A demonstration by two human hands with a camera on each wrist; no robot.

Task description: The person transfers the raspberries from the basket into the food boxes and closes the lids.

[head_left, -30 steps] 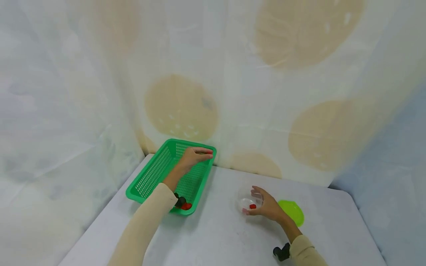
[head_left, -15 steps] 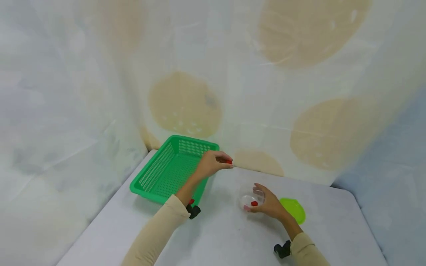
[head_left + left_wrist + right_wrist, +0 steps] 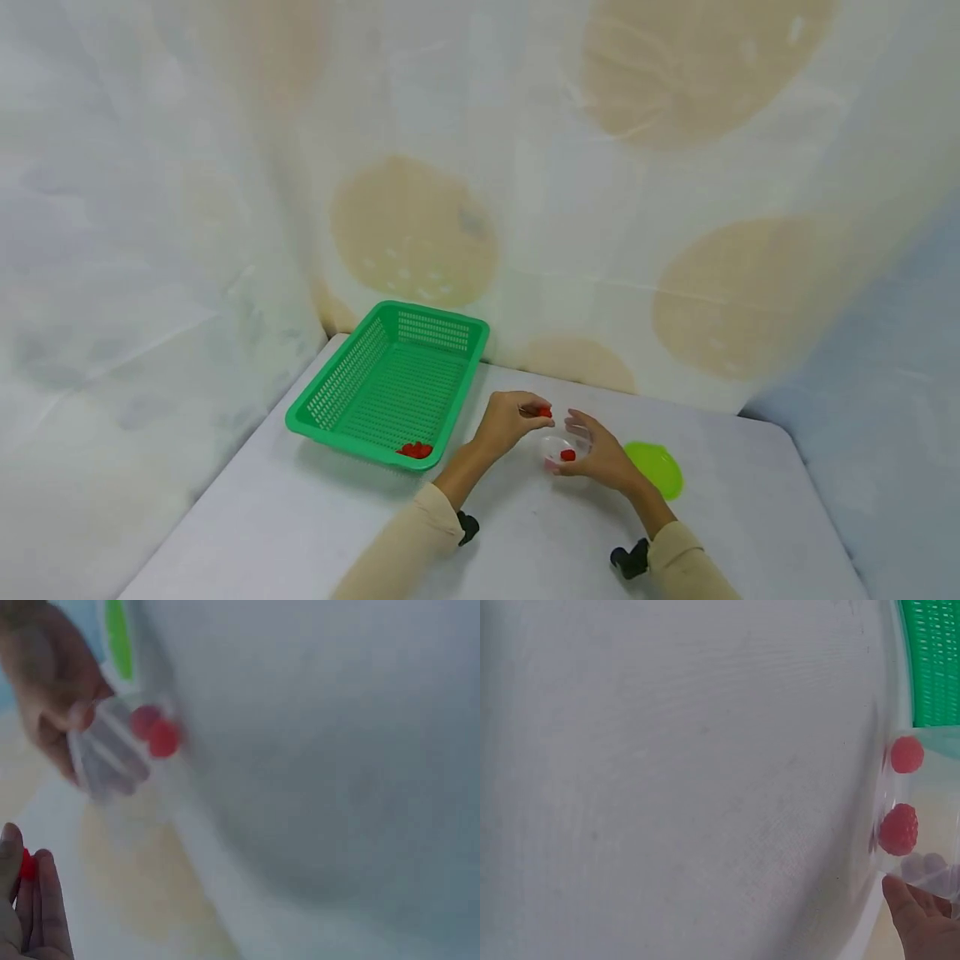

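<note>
My left hand (image 3: 506,423) pinches a red raspberry (image 3: 544,412) between thumb and fingertips, just left of and above the rim of a clear plastic tub (image 3: 553,447). The left wrist view also has this raspberry (image 3: 28,865) at its lower left. Thumb and fingers of my right hand (image 3: 609,462) curl round the tub, which stands upright on the white table. Inside lie two raspberries, clearest in the right wrist view: one raspberry (image 3: 898,829) near the gripping fingers, another raspberry (image 3: 907,754) toward the basket side.
A green slotted basket (image 3: 321,435) stands at the back left, with several raspberries (image 3: 416,450) in its near right corner. Right of the tub lies a lime-green lid (image 3: 656,471). Patterned cloth (image 3: 555,208) hangs behind the table's back edge.
My left hand has come out from over the basket with a raspberry and moved right and nearer, up to the tub. The right hand stays put, holding the tub.
</note>
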